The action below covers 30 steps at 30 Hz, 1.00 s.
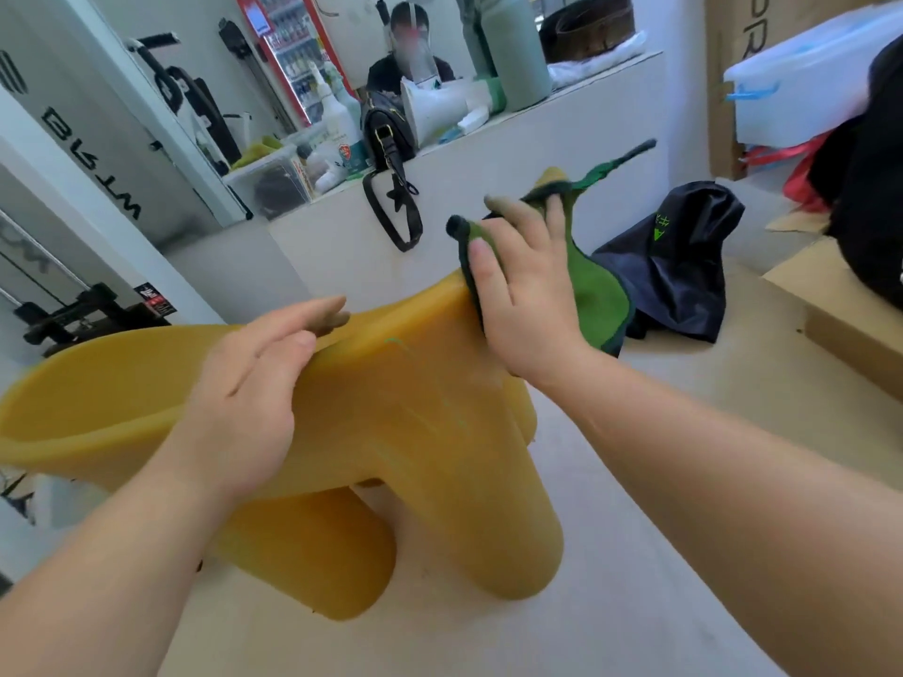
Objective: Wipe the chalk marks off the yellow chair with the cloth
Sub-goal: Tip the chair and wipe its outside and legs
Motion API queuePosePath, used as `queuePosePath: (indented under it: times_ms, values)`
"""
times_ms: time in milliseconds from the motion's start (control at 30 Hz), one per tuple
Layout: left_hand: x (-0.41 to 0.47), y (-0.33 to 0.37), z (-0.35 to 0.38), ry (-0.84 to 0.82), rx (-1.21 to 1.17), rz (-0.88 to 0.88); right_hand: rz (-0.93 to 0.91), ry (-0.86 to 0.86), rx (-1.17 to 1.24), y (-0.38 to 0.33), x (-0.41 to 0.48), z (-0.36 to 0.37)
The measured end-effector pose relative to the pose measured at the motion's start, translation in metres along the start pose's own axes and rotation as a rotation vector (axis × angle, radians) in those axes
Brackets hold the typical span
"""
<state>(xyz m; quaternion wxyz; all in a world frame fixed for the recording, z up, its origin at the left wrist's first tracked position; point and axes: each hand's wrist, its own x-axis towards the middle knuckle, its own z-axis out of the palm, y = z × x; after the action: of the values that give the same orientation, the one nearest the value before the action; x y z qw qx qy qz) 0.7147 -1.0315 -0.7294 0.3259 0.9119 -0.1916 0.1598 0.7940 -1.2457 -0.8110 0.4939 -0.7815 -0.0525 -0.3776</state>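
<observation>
A yellow plastic chair (420, 432) with thick rounded legs stands on the pale floor in the middle of the view. Faint green and white chalk streaks (440, 398) run down its side below the top edge. My right hand (523, 295) lies flat with spread fingers on a green cloth with a dark border (598, 290), pressing it against the chair's upper right end. My left hand (254, 383) rests on the chair's top edge with straight fingers, the thumb on the near side.
A white counter (488, 153) behind the chair carries bottles, a megaphone and a black bag with a hanging strap (391, 207). A dark bag (679, 266) lies on the floor at the right. Cardboard boxes (840, 305) stand further right. A person sits behind the counter.
</observation>
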Motion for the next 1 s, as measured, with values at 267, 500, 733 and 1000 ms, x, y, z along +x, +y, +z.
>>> queuePosePath:
  times_ms: [267, 500, 733, 1000]
  values:
    - [-0.021, -0.022, 0.007, -0.134, 0.477, 0.231, -0.131, 0.057, -0.058, 0.008, -0.013, 0.008]
    - [-0.027, -0.030, 0.012, -0.130, 0.540, 0.280, 0.242, 0.257, 0.225, -0.030, -0.039, 0.052]
    - [-0.026, -0.031, 0.012, -0.110, 0.384, 0.330, 0.214, 0.040, 0.117, -0.048, -0.104, 0.091]
    - [-0.024, -0.018, 0.022, -0.103, 0.359, 0.297, 0.463, 0.392, 0.333, -0.047, -0.023, 0.053]
